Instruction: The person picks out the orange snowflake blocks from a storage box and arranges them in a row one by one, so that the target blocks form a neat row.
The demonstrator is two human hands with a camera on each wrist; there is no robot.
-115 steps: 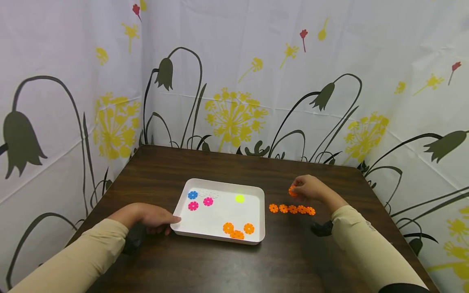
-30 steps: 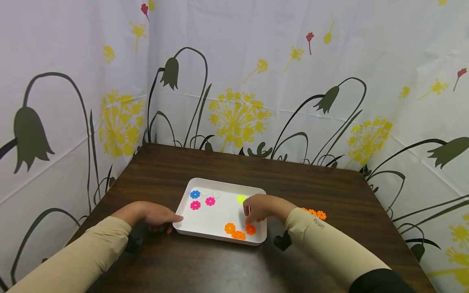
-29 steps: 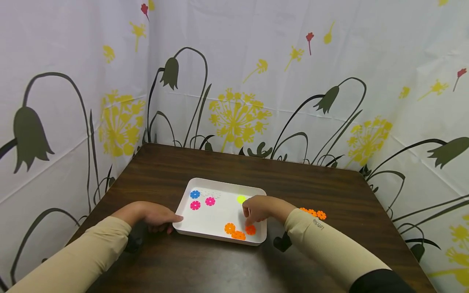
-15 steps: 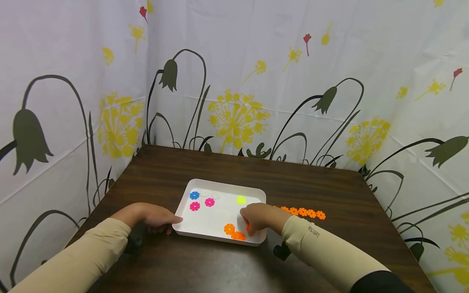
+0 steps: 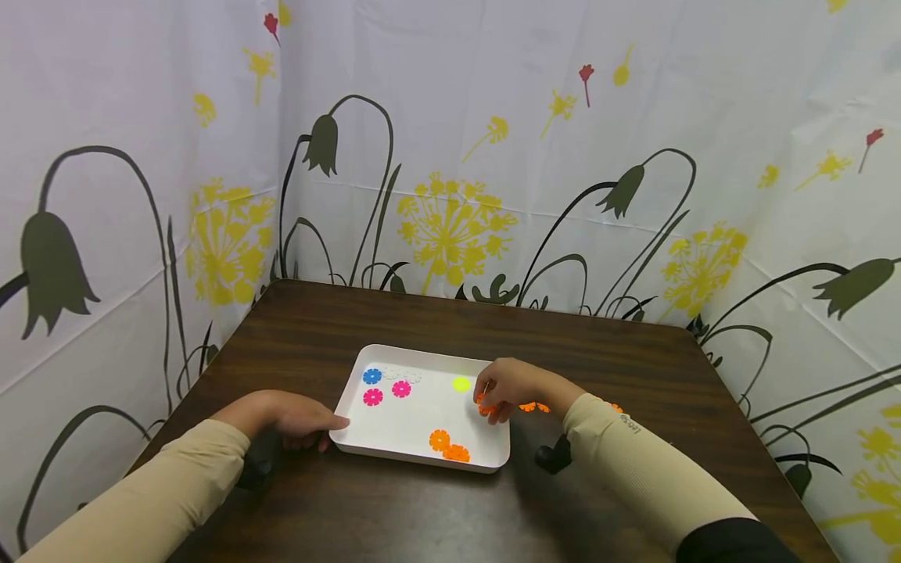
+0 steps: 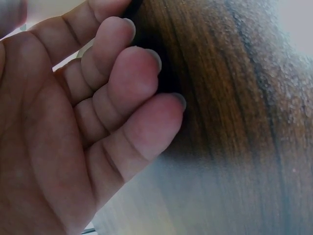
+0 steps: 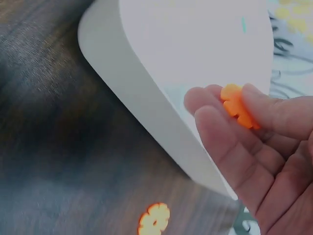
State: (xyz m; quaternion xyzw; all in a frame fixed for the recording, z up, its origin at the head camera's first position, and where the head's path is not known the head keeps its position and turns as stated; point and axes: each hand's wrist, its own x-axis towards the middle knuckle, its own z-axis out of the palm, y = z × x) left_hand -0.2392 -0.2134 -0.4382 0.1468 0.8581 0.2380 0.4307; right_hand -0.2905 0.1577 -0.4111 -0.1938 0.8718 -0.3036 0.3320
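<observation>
A white tray (image 5: 415, 414) lies on the table. My left hand (image 5: 303, 414) grips its near left corner, thumb over the rim. In the left wrist view, the curled fingers (image 6: 134, 78) rest by the dark wood. Over the tray's right side, my right hand (image 5: 519, 381) pinches an orange flower-shaped disc (image 7: 237, 105) between thumb and fingers. Several more orange discs (image 5: 439, 439) lie at the tray's near right, partly overlapping. Toward the back are a blue disc (image 5: 372, 376), two pink discs (image 5: 401, 389), a yellow disc (image 5: 461, 384) and pale clear discs (image 5: 411, 377).
Right of the tray, a row of orange discs (image 5: 529, 407) lies on the dark wooden table (image 5: 394, 508), partly hidden by the right arm. A flower-printed curtain (image 5: 450, 117) hangs behind and along both sides of the table.
The right hand went from above the row into the tray, took an orange disc from its near right, and has lifted it back toward the right rim. The left hand stays at the corner.
</observation>
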